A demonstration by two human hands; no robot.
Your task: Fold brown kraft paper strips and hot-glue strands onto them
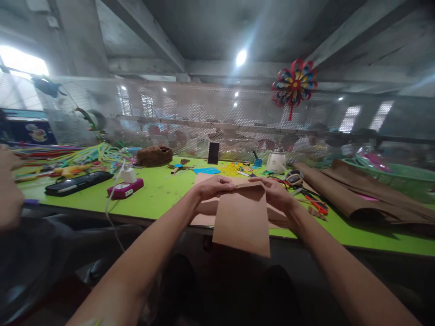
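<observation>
A sheet of brown kraft paper (242,219) hangs over the front edge of the green table, its far edge folded over into a narrow strip. My left hand (215,187) pinches the left end of that fold between thumb and fingers. At the fold's right end, my right hand (275,192) grips the paper, its fingertips partly hidden behind the strip. Beneath both hands a larger piece of light brown paper (202,219) lies flat on the table.
To the right are orange-handled scissors (317,204), a tape roll (294,178), large brown paper sheets (356,199) and a green basket (404,176). On the left sit a purple power strip (126,188), a black case (79,183) and colourful strips (91,156). Another person's arm (10,190) is at far left.
</observation>
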